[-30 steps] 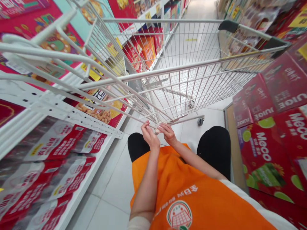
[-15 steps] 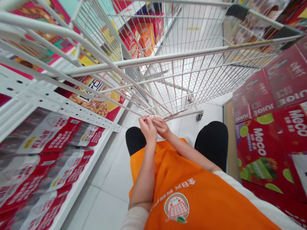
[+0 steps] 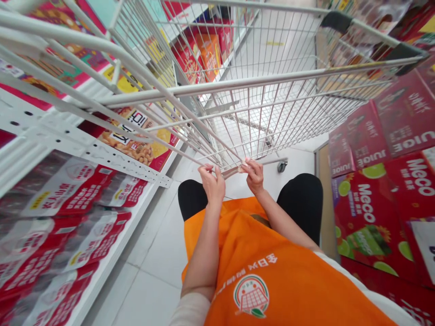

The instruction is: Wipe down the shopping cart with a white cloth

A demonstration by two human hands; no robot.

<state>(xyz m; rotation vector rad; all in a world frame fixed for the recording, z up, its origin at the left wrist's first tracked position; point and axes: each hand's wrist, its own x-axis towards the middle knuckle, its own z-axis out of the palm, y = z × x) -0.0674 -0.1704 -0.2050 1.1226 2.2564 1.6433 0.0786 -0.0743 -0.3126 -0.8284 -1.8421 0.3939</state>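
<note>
A white wire shopping cart [image 3: 217, 87] stands tilted across the view in front of me. My left hand [image 3: 213, 184] is by the cart's lower end, its fingers curled in and the tips pinched together; whatever may be between them is too small to make out. A short way to the right, my right hand [image 3: 254, 175] has thumb and fingers pinched by the low wire corner of the cart. Something small and pale may be at its fingertips, but I cannot tell what. The two hands are apart. Below them spreads my orange apron [image 3: 244, 253].
On the left, a white shelf [image 3: 115, 253] carries shrink-wrapped red-labelled bottle packs [image 3: 64, 181] and a red nut-pictured box [image 3: 139, 140]. Stacked red drink cartons [image 3: 370, 213] line the right side. A cart wheel [image 3: 282, 166] rests on the tiled floor [image 3: 156, 271] near my knee.
My right hand has moved away from the left, to the right and slightly up; before, the fingertips of both hands met. My left hand has barely shifted, and the cart stands as before.
</note>
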